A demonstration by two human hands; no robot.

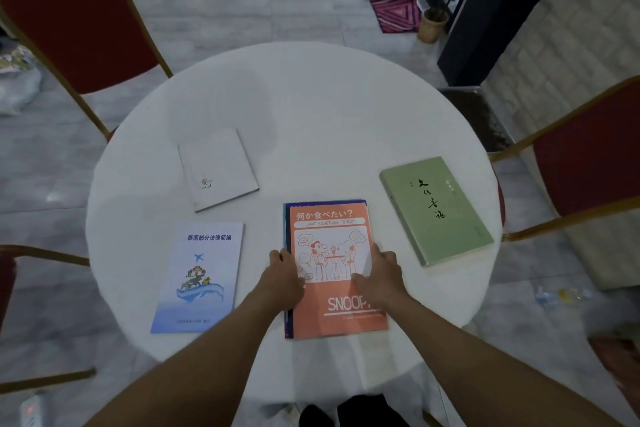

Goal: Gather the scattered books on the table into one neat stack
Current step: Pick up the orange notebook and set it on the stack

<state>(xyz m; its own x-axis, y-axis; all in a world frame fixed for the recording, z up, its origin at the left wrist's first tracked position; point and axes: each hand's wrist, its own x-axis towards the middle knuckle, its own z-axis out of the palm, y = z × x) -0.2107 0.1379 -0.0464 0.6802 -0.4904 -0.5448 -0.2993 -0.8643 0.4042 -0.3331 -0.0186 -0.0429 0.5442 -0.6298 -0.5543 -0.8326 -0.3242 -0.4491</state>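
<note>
A round white tabletop [311, 97] is carrying the books, with red chairs [76, 28] standing around it on the pale floor. At the near left a light blue booklet [201, 277] is lying flat, apart from the rest. Beyond it, toward the middle left, a white book [218, 168] is lying at a slight tilt, also on its own. In the near centre an orange Snoopy notebook [332, 243] is sitting on top of a dark blue book [288, 322], whose edges are showing along the left side and top; the two are forming a small stack. The left hand [282, 274] is pressing against the left edge of this stack, its grip loosely curled with fingers [277, 255] resting at the cover's edge, not closed around anything. The right hand [379, 276] is lying on the right side of the orange cover, palm down, grip partly spread, thumb on the cover. At the right a green book [436, 210] is lying flat and tilted, well apart from the stack, near the tabletop's edge.
</note>
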